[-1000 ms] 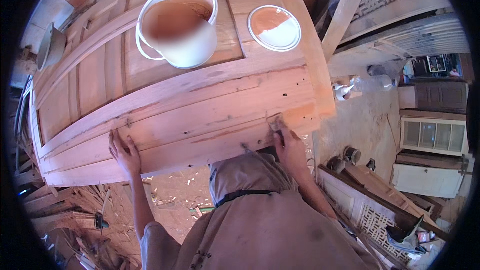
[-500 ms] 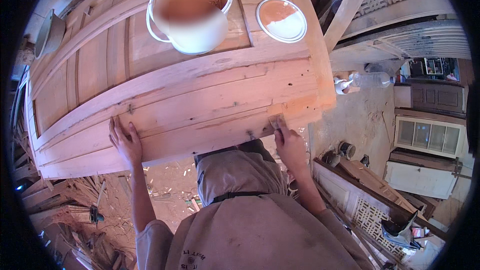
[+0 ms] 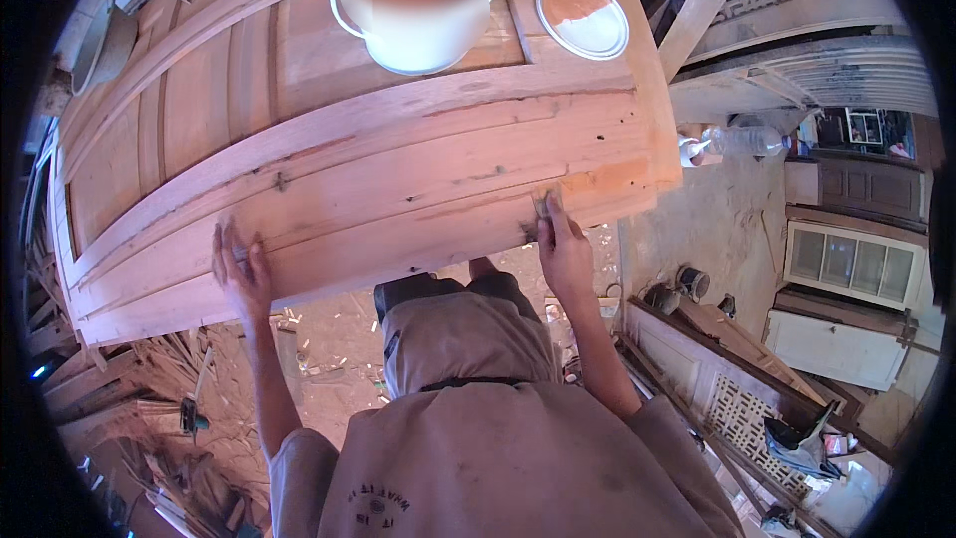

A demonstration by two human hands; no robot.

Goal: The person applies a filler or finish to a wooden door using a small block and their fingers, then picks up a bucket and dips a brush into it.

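A large panelled wooden door [image 3: 349,201] lies flat in front of me, with cracks, seams and dark holes along its near boards. My left hand [image 3: 242,277] rests on the near board at the left, fingers spread on the wood. In my right hand [image 3: 565,254], near the right end, is a small flat putty scraper [image 3: 542,205], its blade at the wood; the fingers partly cover it. Right beside it spreads an orange filler patch [image 3: 609,177]. Farther back on the door stands a white bucket [image 3: 423,38] with orange-brown paste inside. Its smeared round lid [image 3: 599,38] lies to its right.
A grey bowl-shaped pan [image 3: 108,48] sits past the door's far left. Beyond the right edge are a white bottle [image 3: 691,149] and a clear plastic bottle [image 3: 752,140]. Wood scraps [image 3: 189,379] litter the floor at left; panels and a lattice board [image 3: 742,418] lean at right.
My right hand with the scraper has moved slightly up and left over the board. The left hand stays on the wood. The view has shifted, so the bucket and lid appear higher and farther right.
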